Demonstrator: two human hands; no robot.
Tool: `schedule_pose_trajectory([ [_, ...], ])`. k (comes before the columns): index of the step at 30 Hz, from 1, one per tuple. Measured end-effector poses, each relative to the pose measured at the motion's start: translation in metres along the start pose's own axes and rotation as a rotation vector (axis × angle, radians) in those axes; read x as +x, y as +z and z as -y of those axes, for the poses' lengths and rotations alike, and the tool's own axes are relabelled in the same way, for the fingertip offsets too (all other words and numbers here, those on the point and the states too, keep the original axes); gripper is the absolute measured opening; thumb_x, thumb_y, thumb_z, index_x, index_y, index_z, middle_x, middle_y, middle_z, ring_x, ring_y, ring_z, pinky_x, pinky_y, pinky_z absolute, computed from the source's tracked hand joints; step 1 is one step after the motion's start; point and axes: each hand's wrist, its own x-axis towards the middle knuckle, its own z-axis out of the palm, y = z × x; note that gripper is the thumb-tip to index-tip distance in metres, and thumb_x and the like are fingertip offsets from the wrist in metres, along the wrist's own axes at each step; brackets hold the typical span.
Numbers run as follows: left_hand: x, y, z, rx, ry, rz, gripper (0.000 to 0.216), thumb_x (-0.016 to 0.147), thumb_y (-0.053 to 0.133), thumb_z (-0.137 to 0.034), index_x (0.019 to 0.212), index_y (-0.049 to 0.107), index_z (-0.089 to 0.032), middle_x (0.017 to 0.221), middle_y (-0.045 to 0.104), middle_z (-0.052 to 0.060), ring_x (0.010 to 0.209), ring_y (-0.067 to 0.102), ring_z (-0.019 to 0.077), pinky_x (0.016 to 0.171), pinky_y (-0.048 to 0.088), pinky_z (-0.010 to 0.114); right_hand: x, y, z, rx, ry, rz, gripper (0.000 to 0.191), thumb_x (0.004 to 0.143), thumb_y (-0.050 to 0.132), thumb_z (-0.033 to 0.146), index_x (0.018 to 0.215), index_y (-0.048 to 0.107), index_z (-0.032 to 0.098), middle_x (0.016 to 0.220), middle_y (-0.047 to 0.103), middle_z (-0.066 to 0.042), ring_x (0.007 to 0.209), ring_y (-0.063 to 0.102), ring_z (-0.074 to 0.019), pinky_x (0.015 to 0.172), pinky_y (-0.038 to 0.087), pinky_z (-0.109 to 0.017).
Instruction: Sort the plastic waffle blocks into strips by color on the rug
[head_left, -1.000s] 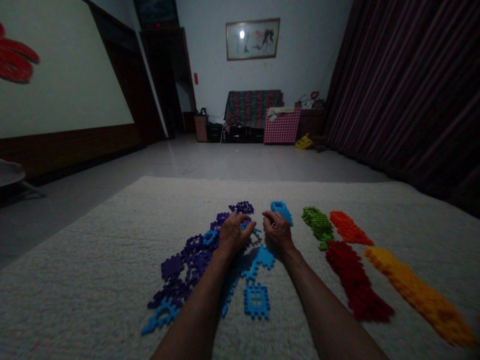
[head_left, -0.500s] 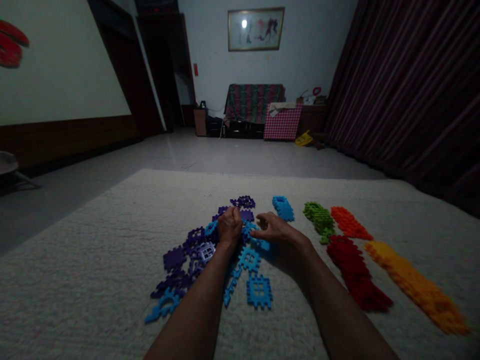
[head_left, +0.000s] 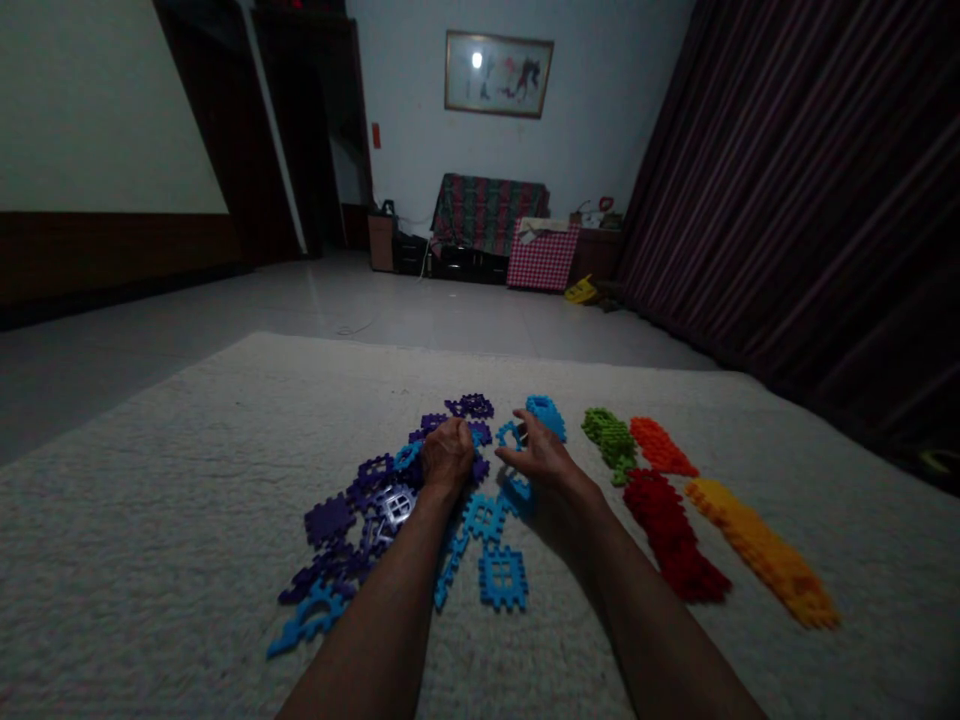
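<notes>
My left hand (head_left: 448,455) is closed in a fist over the pile of purple interlocking plastic pieces (head_left: 330,520). A bit of blue shows beside its fingers, but what it holds is hidden. To its right, my right hand (head_left: 546,455) has thumb and fingers curved around a light blue open-framed interlocking piece (head_left: 510,435). Below the hands lie more blue pieces, among them a window-shaped square (head_left: 503,578) and a narrow toothed strip (head_left: 450,570). A blue arch-shaped piece (head_left: 311,615) rests at the pile's near left edge.
Beyond my right hand is a blue stack (head_left: 546,415). Farther right lie rows of green (head_left: 611,440), orange (head_left: 662,445), dark red (head_left: 675,540) and yellow pieces (head_left: 765,550). All rest on a pale woven mat (head_left: 187,480). A dark curtain (head_left: 787,200) hangs at the right.
The camera view has shifted slightly rightward. My right hand has lifted the light blue piece a little, away from the blue pieces below. My left hand stays closed over the purple pile.
</notes>
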Motion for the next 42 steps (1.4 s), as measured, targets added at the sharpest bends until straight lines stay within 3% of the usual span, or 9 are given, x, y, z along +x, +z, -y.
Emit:
schedule_pose_trajectory([
  [4, 0.001, 0.002, 0.001, -0.003, 0.006, 0.002, 0.032, 0.096, 0.04, -0.025, 0.085, 0.07, -0.02, 0.087, 0.075, 0.008, 0.079, 0.067, 0.0184, 0.068, 0.038, 0.027, -0.003, -0.012, -0.022, -0.047, 0.166, -0.365, 0.052, 0.071, 0.066, 0.041, 0.116, 0.059, 0.015, 0.109, 0.061, -0.014, 0.1, 0.057, -0.0276, 0.091, 0.048, -0.042],
  [7, 0.0, 0.001, 0.001, -0.001, 0.012, 0.006, 0.032, 0.096, 0.04, -0.024, 0.085, 0.07, -0.02, 0.088, 0.075, 0.008, 0.078, 0.067, 0.0179, 0.069, 0.038, 0.027, -0.013, -0.012, -0.034, -0.076, 0.243, -0.47, 0.046, 0.074, 0.063, 0.04, 0.113, 0.059, 0.016, 0.107, 0.059, -0.014, 0.097, 0.056, -0.0271, 0.089, 0.047, -0.041],
  [22, -0.002, -0.002, -0.001, -0.005, 0.021, -0.006, 0.031, 0.095, 0.041, -0.023, 0.082, 0.07, -0.02, 0.085, 0.074, 0.007, 0.078, 0.066, 0.0175, 0.068, 0.037, 0.027, -0.012, -0.006, -0.038, -0.171, 0.347, -0.36, 0.046, 0.078, 0.065, 0.037, 0.119, 0.061, 0.016, 0.108, 0.057, -0.014, 0.098, 0.056, -0.0276, 0.085, 0.045, -0.037],
  [32, 0.0, 0.0, 0.0, -0.025, 0.005, -0.014, 0.031, 0.093, 0.043, -0.024, 0.081, 0.071, -0.02, 0.082, 0.074, 0.007, 0.077, 0.066, 0.0182, 0.07, 0.04, 0.026, -0.014, -0.008, -0.029, -0.131, 0.368, -0.404, 0.055, 0.078, 0.063, 0.044, 0.125, 0.057, 0.016, 0.116, 0.055, -0.017, 0.106, 0.054, -0.0319, 0.089, 0.045, -0.041],
  [38, 0.013, -0.007, 0.0, -0.275, -0.038, -0.118, 0.031, 0.091, 0.045, -0.026, 0.082, 0.074, -0.019, 0.078, 0.074, 0.005, 0.077, 0.066, 0.0159, 0.071, 0.044, 0.023, -0.013, -0.008, -0.032, -0.043, 0.324, -0.483, 0.048, 0.082, 0.056, 0.039, 0.122, 0.058, 0.013, 0.115, 0.056, -0.018, 0.107, 0.053, -0.0314, 0.095, 0.043, -0.044],
  [42, 0.024, -0.013, -0.003, -0.509, -0.15, -0.06, 0.03, 0.087, 0.048, -0.027, 0.096, 0.075, -0.018, 0.076, 0.074, 0.002, 0.069, 0.067, 0.0137, 0.064, 0.048, 0.021, -0.015, -0.007, -0.035, -0.011, 0.196, -0.511, 0.037, 0.083, 0.05, 0.031, 0.114, 0.061, 0.014, 0.108, 0.058, -0.015, 0.1, 0.055, -0.0273, 0.094, 0.045, -0.042],
])
